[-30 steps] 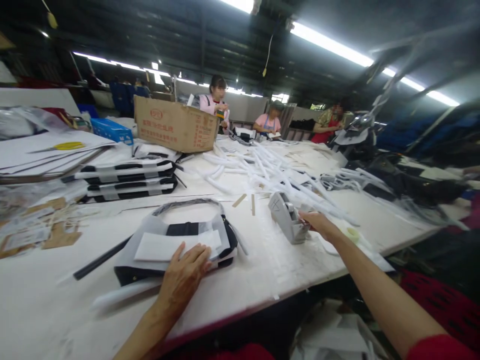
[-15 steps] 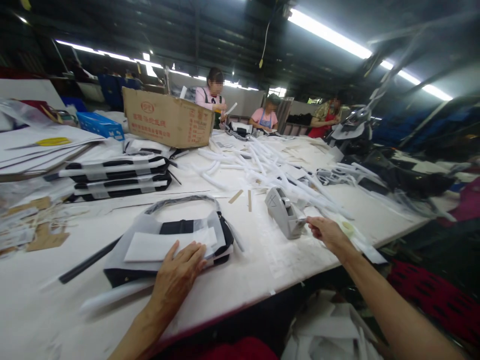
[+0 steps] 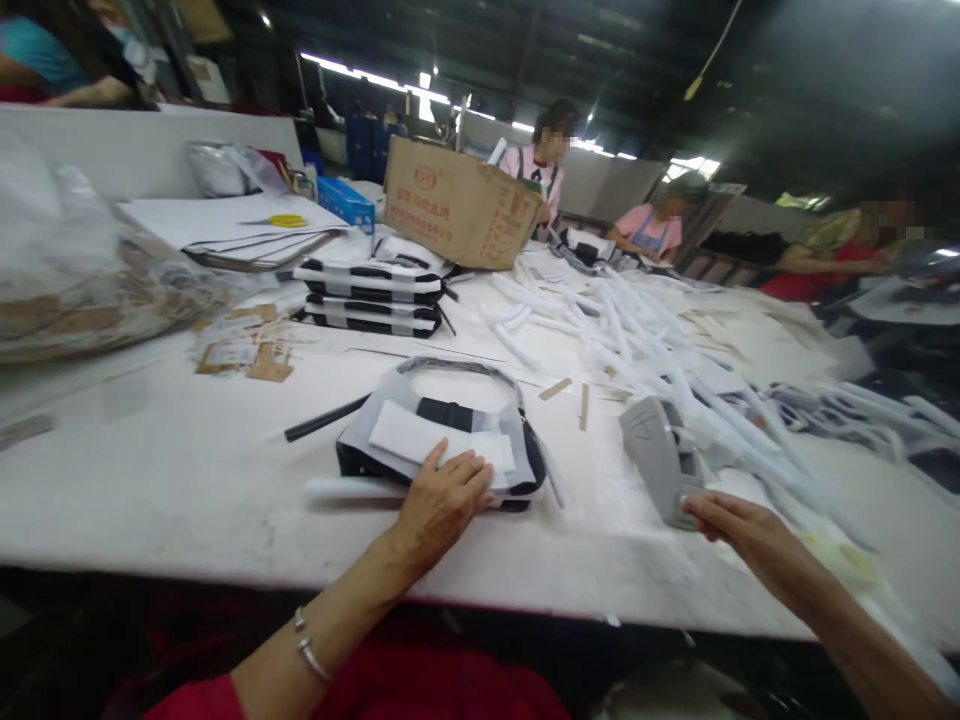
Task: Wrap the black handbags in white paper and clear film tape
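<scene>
A black handbag [image 3: 356,462] lies on the table, covered with white wrapping sheet, its handle loop pointing away from me. Flat on the folded white foam sheet [image 3: 409,432] on top of it rests my left hand [image 3: 448,497], fingers stretched out. Off to the right stands a grey tape dispenser [image 3: 654,455]. At its near end my right hand [image 3: 724,515] has thumb and fingers pinched on the end of the tape, which hardly shows. A white foam tube [image 3: 352,488] sticks out along the bag's near edge, and a black strap [image 3: 326,417] reaches out to its left.
Wrapped bags [image 3: 371,300] are stacked behind, beside a cardboard box [image 3: 461,205]. White foam strips [image 3: 622,320] litter the table's right half. Cardboard tags [image 3: 247,350] and a plastic bag [image 3: 82,270] lie left. Scissors [image 3: 285,220] rest on boards. Co-workers [image 3: 544,160] are across the table.
My view has swung left, so everything sits farther right in the picture. My left hand stays on the bag and my right hand stays pinched at the tape dispenser.
</scene>
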The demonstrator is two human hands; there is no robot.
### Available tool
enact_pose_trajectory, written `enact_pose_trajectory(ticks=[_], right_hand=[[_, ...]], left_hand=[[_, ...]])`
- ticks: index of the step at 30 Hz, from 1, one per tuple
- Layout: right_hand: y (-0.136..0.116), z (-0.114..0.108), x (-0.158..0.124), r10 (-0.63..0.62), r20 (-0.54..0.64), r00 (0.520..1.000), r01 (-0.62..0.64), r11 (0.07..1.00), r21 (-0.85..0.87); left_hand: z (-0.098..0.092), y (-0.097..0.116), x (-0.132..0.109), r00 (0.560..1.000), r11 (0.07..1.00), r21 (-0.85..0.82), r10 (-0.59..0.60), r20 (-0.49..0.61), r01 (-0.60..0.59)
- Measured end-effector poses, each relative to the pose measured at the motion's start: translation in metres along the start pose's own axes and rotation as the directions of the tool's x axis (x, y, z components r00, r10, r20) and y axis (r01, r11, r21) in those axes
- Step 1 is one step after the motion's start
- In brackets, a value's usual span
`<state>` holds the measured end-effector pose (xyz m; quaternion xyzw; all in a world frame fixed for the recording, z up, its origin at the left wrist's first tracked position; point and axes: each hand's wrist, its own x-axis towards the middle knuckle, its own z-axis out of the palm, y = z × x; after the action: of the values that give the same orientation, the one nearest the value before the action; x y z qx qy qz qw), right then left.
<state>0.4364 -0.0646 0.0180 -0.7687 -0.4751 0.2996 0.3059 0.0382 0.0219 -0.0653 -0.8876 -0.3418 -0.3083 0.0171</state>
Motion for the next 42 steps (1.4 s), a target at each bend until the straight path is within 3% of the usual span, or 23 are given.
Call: enact_pose_trajectory(ticks=[1, 3, 5, 7, 9, 11, 13, 15, 18, 21, 26, 28, 30, 34, 36, 37, 38, 40, 42], right_hand=[[-0.030, 0.010, 0.004, -0.092, 0.115, 0.989, 0.097, 0.994, -0.044], [-0.095, 0.038, 0.014, -0.195, 0.381, 0.904, 0.252, 0.962, -0.105], [-0.153, 0.072, 0.027, -0.236, 0.624, 0.745, 0.394, 0.910, -0.127], [-0.195, 0.108, 0.042, -0.236, 0.763, 0.602, 0.555, 0.811, -0.186], [-0.221, 0.142, 0.058, -0.190, 0.849, 0.494, 0.697, 0.670, -0.255], [-0.236, 0.172, 0.072, -0.095, 0.897, 0.431, 0.802, 0.496, -0.333], [-0.245, 0.198, 0.082, 0.022, 0.917, 0.398, 0.873, 0.299, -0.386], [-0.251, 0.220, 0.087, 0.116, 0.922, 0.369, 0.916, 0.120, -0.382], [-0.258, 0.246, 0.089, 0.186, 0.931, 0.313, 0.950, -0.072, -0.305], [-0.260, 0.263, 0.089, 0.197, 0.949, 0.248, 0.960, -0.183, -0.213], [-0.255, 0.272, 0.105, 0.188, 0.967, 0.170, 0.962, -0.245, -0.121], [-0.251, 0.269, 0.119, 0.177, 0.968, 0.177, 0.964, -0.230, -0.134], [-0.245, 0.260, 0.136, 0.133, 0.961, 0.241, 0.960, -0.176, -0.216], [-0.231, 0.229, 0.173, -0.009, 0.863, 0.506, 0.863, 0.022, -0.505], [-0.223, 0.209, 0.184, -0.093, 0.773, 0.628, 0.773, 0.196, -0.604], [-0.219, 0.200, 0.186, -0.135, 0.735, 0.665, 0.733, 0.308, -0.606], [-0.214, 0.193, 0.185, -0.179, 0.708, 0.683, 0.703, 0.425, -0.571], [-0.201, 0.186, 0.178, -0.255, 0.699, 0.668, 0.671, 0.613, -0.417], [-0.187, 0.189, 0.168, -0.309, 0.723, 0.618, 0.676, 0.679, -0.288]], left_hand=[[0.000, 0.000, 0.000, 1.000, 1.000, -0.003, -0.006, 0.001, 0.006], [0.001, 0.001, 0.000, 1.000, 1.000, -0.005, -0.019, 0.002, 0.019], [0.001, 0.002, 0.000, 1.000, 1.000, -0.008, -0.022, 0.002, 0.022], [0.001, 0.003, -0.001, 1.000, 0.999, -0.019, -0.027, 0.004, 0.027], [0.003, 0.002, -0.001, 0.999, 0.999, -0.030, -0.034, 0.004, 0.034], [0.004, 0.002, -0.001, 0.999, 0.999, -0.036, -0.039, -0.005, 0.039], [0.005, 0.001, -0.002, 0.999, 0.999, -0.034, -0.041, -0.016, 0.040], [0.005, 0.001, -0.001, 0.999, 0.999, -0.033, -0.044, -0.016, 0.044], [0.003, 0.001, 0.000, 0.999, 0.998, -0.038, -0.042, -0.002, 0.041], [0.002, 0.002, 0.000, 0.999, 0.998, -0.039, -0.052, -0.003, 0.052], [0.005, 0.002, -0.001, 0.998, 0.997, -0.049, -0.065, -0.001, 0.065], [0.006, 0.002, -0.001, 0.998, 0.997, -0.041, -0.061, 0.000, 0.061], [0.007, 0.002, -0.002, 0.998, 0.998, -0.027, -0.060, -0.007, 0.059], [0.007, 0.002, -0.003, 0.998, 0.999, -0.019, -0.051, -0.032, 0.050], [0.007, 0.002, -0.003, 0.998, 0.999, -0.022, -0.047, -0.038, 0.046], [0.006, 0.002, -0.003, 0.998, 0.999, -0.022, -0.045, -0.040, 0.045], [0.006, 0.002, -0.003, 0.998, 0.999, -0.021, -0.044, -0.043, 0.043], [0.006, 0.002, -0.003, 0.998, 0.999, -0.018, -0.038, -0.051, 0.037], [0.007, 0.002, -0.003, 0.998, 0.999, -0.019, -0.035, -0.056, 0.034]])
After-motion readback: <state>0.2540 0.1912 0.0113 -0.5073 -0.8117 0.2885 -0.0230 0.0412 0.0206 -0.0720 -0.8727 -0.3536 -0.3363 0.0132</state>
